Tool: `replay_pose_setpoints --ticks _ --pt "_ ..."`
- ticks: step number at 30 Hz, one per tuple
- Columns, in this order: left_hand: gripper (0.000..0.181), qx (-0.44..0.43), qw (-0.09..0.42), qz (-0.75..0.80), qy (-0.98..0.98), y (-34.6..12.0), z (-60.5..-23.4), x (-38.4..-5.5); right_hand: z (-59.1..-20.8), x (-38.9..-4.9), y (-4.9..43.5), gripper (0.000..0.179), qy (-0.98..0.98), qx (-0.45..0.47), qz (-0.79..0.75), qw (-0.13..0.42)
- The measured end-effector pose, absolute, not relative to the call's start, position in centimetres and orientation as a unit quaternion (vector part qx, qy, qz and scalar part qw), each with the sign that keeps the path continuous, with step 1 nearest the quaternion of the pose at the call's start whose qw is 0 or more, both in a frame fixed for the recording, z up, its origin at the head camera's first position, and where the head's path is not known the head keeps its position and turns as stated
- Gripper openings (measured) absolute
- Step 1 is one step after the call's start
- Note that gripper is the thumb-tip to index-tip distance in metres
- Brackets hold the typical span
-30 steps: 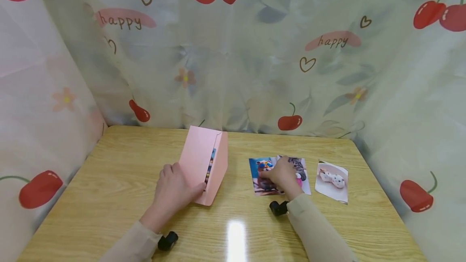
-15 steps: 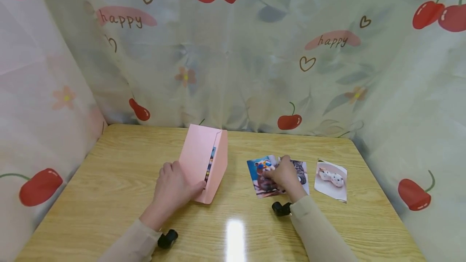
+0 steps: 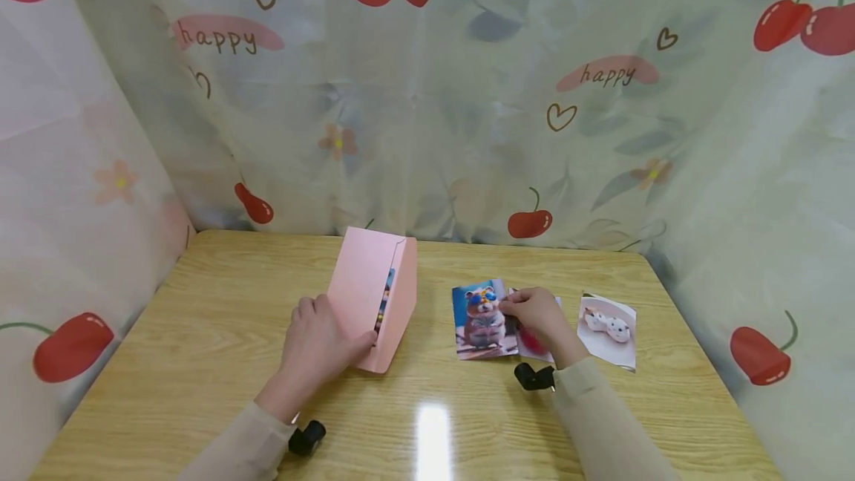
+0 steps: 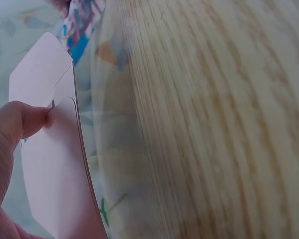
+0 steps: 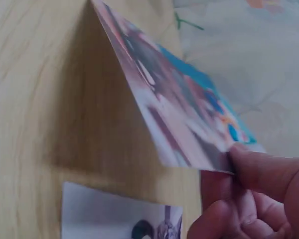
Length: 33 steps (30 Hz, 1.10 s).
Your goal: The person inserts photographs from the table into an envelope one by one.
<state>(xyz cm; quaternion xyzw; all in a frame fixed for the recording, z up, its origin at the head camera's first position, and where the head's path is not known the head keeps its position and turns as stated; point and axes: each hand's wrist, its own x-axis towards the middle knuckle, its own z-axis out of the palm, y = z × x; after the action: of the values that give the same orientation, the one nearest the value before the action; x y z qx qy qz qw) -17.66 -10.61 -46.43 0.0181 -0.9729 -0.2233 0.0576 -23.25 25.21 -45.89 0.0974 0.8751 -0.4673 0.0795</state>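
Note:
A pink envelope (image 3: pixel 361 273) stands tilted on its edge at the table's left-centre, its flap folded out. My left hand (image 3: pixel 314 344) grips its near side, the thumb over the opening, as the left wrist view also shows. A colourful picture edge (image 3: pixel 384 299) peeks out of the slit. Between thumb and fingers, my right hand (image 3: pixel 544 318) pinches the right edge of a photo of a hamster in sunglasses (image 3: pixel 482 325). The right wrist view shows that photo (image 5: pixel 174 99) raised at a slant above the table. Partly behind the hand lies a second photo (image 3: pixel 534 347).
A photo of two small white animals (image 3: pixel 606 332) lies at the right. The wood-grain table (image 3: pixel 220 318) ends against a cherry-print curtain (image 3: pixel 434 154) at the back and both sides. Black wrist cameras (image 3: pixel 534 377) hang by the sleeves.
The right hand has taken the hamster photo by its right edge and lifted it, shifting slightly right itself. My left hand and the envelope have stayed put.

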Motion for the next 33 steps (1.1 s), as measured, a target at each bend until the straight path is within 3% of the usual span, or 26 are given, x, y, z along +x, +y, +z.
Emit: replay_pose_setpoints --ticks 9,16,24,33 --pt "0.095 0.019 0.049 -0.225 -0.973 -10.4 -46.6 -17.7 -44.6 -23.6 25.3 0.039 0.798 0.154 -0.578 0.072" --pt "0.094 0.020 0.057 -0.209 -0.976 -10.3 -46.6 -17.8 -43.3 -23.4 24.3 0.040 0.767 0.172 -0.616 0.049" --pt "0.098 0.013 0.075 -0.189 -0.979 -9.9 -46.7 -17.8 -41.9 -23.0 21.4 0.038 0.738 0.143 -0.659 0.016" --pt "0.103 0.008 0.066 -0.184 -0.981 -9.7 -46.7 -17.6 -42.8 -22.7 17.3 0.031 0.742 0.087 -0.664 -0.033"
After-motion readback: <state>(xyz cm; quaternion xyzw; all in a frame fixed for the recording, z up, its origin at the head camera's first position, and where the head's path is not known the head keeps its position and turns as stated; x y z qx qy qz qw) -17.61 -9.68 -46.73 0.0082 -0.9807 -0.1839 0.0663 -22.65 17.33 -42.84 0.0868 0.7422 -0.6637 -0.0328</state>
